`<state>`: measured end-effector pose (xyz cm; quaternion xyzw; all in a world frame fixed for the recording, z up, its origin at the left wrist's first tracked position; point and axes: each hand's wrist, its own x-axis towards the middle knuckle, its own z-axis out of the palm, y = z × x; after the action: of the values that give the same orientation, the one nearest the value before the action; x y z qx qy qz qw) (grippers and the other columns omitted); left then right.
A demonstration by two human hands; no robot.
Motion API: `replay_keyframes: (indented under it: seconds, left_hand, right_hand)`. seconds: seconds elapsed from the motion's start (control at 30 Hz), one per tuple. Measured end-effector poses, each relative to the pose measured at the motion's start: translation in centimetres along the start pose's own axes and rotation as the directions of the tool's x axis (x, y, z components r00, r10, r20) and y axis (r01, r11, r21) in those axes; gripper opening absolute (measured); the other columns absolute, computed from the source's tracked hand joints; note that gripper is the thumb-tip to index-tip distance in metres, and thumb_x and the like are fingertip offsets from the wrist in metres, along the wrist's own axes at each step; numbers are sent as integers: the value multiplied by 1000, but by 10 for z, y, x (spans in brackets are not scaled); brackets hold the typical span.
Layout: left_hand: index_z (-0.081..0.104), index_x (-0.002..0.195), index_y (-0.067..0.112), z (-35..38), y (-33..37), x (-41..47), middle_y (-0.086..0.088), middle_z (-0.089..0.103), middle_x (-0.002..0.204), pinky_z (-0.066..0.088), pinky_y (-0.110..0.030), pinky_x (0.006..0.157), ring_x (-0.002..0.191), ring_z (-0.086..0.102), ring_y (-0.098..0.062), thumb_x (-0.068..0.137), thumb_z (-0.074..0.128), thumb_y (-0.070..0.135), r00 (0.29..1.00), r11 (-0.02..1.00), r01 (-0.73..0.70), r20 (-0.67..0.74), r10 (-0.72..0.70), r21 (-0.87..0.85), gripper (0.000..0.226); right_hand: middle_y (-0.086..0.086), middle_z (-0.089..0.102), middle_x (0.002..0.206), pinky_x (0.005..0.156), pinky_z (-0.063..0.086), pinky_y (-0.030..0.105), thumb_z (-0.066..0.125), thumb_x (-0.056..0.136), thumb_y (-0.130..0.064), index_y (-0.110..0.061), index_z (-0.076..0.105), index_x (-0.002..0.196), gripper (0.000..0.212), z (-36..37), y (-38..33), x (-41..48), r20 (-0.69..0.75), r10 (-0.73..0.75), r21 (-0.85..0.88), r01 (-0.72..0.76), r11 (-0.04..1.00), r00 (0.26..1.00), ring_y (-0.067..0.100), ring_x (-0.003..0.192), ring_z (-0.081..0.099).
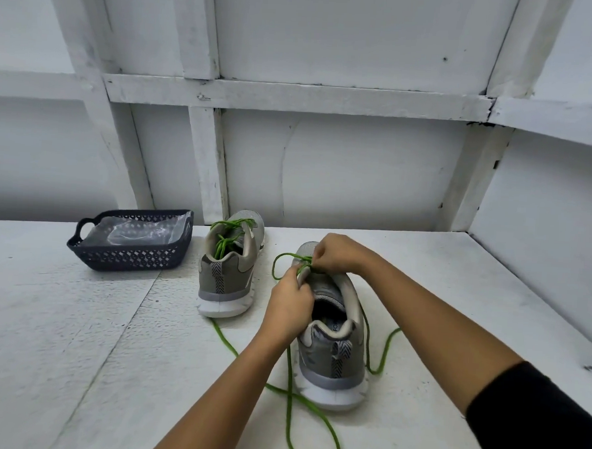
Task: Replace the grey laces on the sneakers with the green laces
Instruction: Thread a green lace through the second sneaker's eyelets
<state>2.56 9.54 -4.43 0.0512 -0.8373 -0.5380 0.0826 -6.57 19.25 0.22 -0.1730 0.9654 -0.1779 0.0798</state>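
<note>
Tabletop (pixel 59 332) scuffed white, panelled white wall (pixel 341 175) — green-laced sneaker (pixel 228 275) beside basket (pixel 128 262)

Eyelets: those of the near sneaker (pixel 332 356) are covered by the left hand (pixel 292 306) and right hand (pixel 337 252); how far the lacing reaches cannot be told.
Lace ends: two strands of the green lace (pixel 291 378) run off the bottom edge, tips out of view.
Toe: the far sneaker (pixel 226 279) largely hides its own front behind collar and tongue.
Insole lettering: only "FO" shows.
Basket (pixel 128 258): crumpled clear plastic; anything beneath is unreadable.
Arms: left forearm cut by the bottom edge, black sleeve (pixel 534 418) by the corner.
</note>
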Motion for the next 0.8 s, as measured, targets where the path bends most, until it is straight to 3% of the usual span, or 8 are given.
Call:
replay_keyframes:
  seconds: [0.1, 0.2, 0.27, 0.33, 0.47, 0.63, 0.8]
  left_hand:
    - [44, 138, 12, 1, 0, 1, -10, 55, 131, 35, -20, 85, 119, 50, -24, 94, 36, 4, 1000, 1000, -1, -9, 1, 9, 45]
    - [43, 138, 11, 1, 0, 1, -11, 54, 132, 33, -21, 85, 120, 50, -25, 95, 35, 3, 1000, 1000, 4, -11, -4, 11, 44]
    - [45, 135, 10, 2, 0, 1, -12, 55, 129, 34, -23, 83, 117, 51, -27, 95, 35, 3, 1000, 1000, 3, -15, -2, 18, 42]
    - [48, 129, 8, 3, -1, 1, -14, 57, 126, 34, -24, 80, 113, 52, -28, 93, 35, 2, 1000, 1000, 1, -23, 0, 21, 39]
    - [49, 127, 6, 4, -1, 2, -14, 57, 124, 32, -22, 78, 113, 51, -28, 92, 36, 0, 999, 1000, 12, -37, -11, 22, 38]
    - [50, 125, 4, 5, -1, 3, -15, 58, 122, 33, -23, 78, 111, 52, -29, 92, 36, 1, 999, 1000, 14, -41, -13, 21, 36]
    - [51, 122, 4, 6, -2, 3, -16, 58, 121, 34, -25, 78, 109, 52, -29, 92, 36, 2, 999, 999, 23, -44, -22, 24, 34]
  right_hand:
    - [6, 46, 62, 57, 30, 27, 59, 80, -11, -11, 59, 64, 16, -14, 9, -19, -62, 0, 323, 20, 946, 998, 15, 62, 36]
    - [-4, 68, 71, 67, 38, 29, 57, 86, -12, -11, 59, 66, 20, -34, 14, -47, -75, -24, 526, 60, 848, 997, 15, 75, 50]
    - [1, 74, 88, 78, 42, 30, 50, 88, -8, -15, 52, 63, 26, -45, 15, -67, -68, -60, 579, 89, 810, 996, 6, 78, 59]
    - [3, 74, 86, 81, 42, 30, 43, 89, -5, -16, 43, 61, 30, -53, 16, -84, -58, -81, 611, 99, 785, 995, -1, 79, 65]
    - [6, 73, 73, 80, 46, 32, 37, 88, -2, -13, 40, 58, 32, -59, 15, -105, -1, -71, 672, 53, 739, 997, 12, 77, 69]
    - [14, 68, 66, 87, 48, 42, 38, 86, 0, -11, 47, 50, 39, -55, 10, -112, 68, -20, 767, -40, 641, 997, 18, 61, 63]
    - [13, 65, 63, 91, 48, 46, 40, 87, 0, -8, 49, 53, 36, -49, 3, -113, 128, -36, 781, -78, 620, 991, 20, 59, 60]
